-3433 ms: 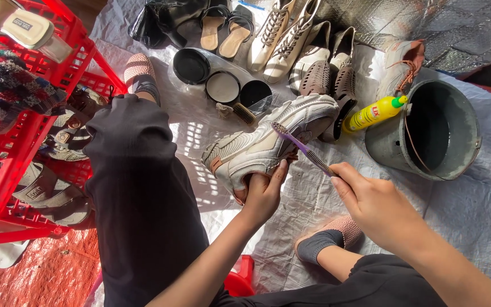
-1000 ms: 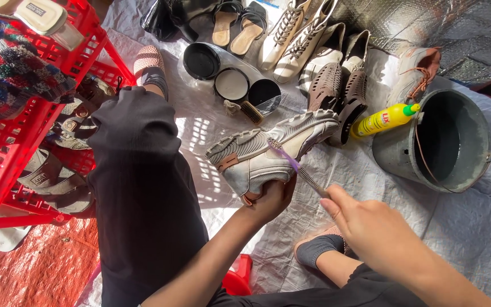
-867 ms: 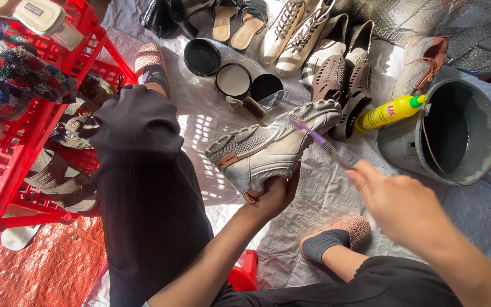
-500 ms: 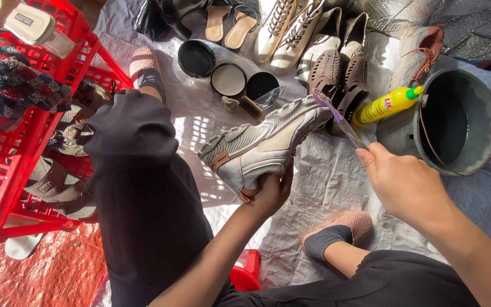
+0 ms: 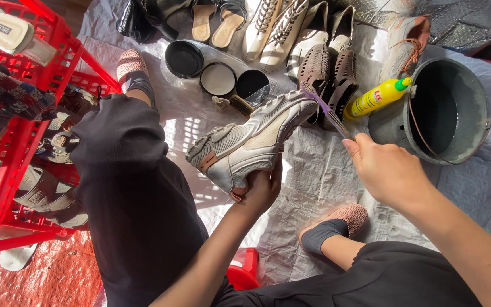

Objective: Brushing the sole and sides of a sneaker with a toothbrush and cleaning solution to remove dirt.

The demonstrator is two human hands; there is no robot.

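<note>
1. A red plastic crate [image 5: 7, 187] is standing at the far left, holding shoes and a knitted cloth; a person in dark trousers is sitting beside it.
2. The left hand [image 5: 259, 190] is gripping the heel of a pale grey sneaker [image 5: 251, 142], holding it tilted above the sheet, toe pointing up and right.
3. The right hand [image 5: 387, 170] is closing around the handle of a purple toothbrush [image 5: 325, 111] — its head is touching the sneaker's toe.
4. A yellow bottle [image 5: 377, 98] is lying just beside the brush, against the rim of a grey bucket [image 5: 473, 142]; a wide stroke could likely knock the bottle aside.
5. The heel-only hold looks thin — hard pressure at the toe could twist the sneaker loose onto the round tins [image 5: 217, 77] nearby.
6. A grey woven tarp [image 5: 313, 187] is covering the ground in patchy sunlight, with rows of other shoes [image 5: 296, 34] lining its far edge and a reddish sheet [image 5: 41, 278] lying at lower left.
</note>
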